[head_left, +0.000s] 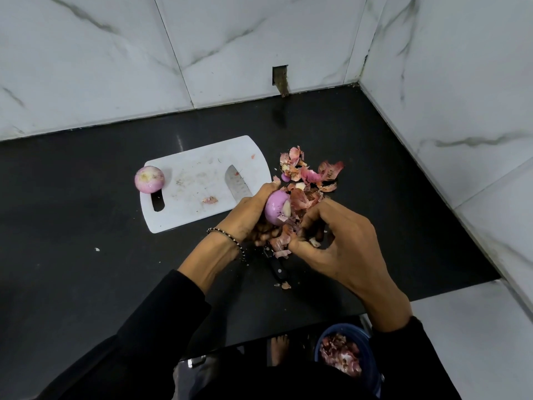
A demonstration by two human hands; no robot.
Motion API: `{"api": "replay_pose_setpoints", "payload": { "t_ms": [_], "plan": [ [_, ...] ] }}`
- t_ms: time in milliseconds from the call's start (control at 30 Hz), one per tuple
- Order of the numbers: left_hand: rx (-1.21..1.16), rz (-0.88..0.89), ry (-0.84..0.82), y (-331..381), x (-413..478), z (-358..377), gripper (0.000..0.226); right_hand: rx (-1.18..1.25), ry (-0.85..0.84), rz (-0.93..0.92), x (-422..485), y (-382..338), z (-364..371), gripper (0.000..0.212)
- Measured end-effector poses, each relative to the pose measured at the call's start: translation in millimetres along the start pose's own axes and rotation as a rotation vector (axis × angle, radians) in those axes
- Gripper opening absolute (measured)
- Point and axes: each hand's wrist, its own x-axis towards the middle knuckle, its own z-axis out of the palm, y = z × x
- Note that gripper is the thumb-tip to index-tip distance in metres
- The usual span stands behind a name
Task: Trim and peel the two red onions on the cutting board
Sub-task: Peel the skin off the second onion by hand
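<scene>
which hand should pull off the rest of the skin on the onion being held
Right. The right hand pinches the loose skin hanging off the onion, while the left hand is wrapped round the onion, holding it steady.

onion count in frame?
2. One onion sits on the board, left end; the second onion is in the left hand, right of the board, the right hand pinching its peel. None looks hidden.

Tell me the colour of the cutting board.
The board is white, with faint scuffs and stains; the head view shows it.
</scene>
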Motion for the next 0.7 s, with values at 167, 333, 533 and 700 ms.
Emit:
{"api": "replay_pose_setpoints", "payload": {
  "t_ms": [167, 333, 533, 700],
  "plan": [
    [-0.136, 0.001, 0.023, 0.4, 0.6, -0.6, 0.058, -0.058, 0.038, 0.046, -1.0, 1.2, -0.3, 0.033],
    [-0.189, -0.045, 0.024, 0.4, -3.7, -2.7, 0.059, -0.128, 0.058, 0.132, -3.5, 7.2, -1.0, 0.035],
    [-0.269, -0.071, 0.016, 5.9, -10.0, -1.4, 0.071, -0.207, 0.092, 0.326, -5.3, 14.1, 1.5, 0.030],
    [-0.308, -0.068, 0.032, 3.6, -7.7, -0.5, 0.057, -0.172, 0.084, 0.398, -3.5, 13.9, 6.9, 0.020]
  ]
}}
